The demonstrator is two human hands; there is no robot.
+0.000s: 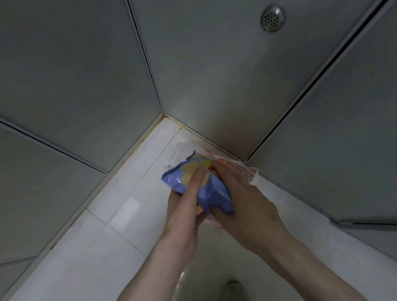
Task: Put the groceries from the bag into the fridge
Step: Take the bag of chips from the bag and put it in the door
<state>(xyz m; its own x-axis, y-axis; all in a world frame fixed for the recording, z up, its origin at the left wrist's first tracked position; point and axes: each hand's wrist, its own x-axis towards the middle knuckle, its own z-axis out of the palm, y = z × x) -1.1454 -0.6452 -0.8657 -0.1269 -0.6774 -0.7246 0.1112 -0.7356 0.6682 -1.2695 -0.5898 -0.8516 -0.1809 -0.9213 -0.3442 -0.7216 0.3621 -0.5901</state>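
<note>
Both hands — left hand (185,200), right hand (240,194) — grasp the crinkly blue-and-yellow plastic packet (195,182) just above the white-and-red plastic bag (238,168) — squeezing might crush it.

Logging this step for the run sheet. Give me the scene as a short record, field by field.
setting: floor corner where grey wall panels meet a white tiled floor
bag: white plastic bag with red print, lying in the corner
item: blue packet with yellow print, held above the bag's mouth
left hand: gripping the packet's near-left side
right hand: on the packet's right side, over the bag
fridge: not in view
other: round metal vent on a panel; a shoe at the bottom edge
</note>
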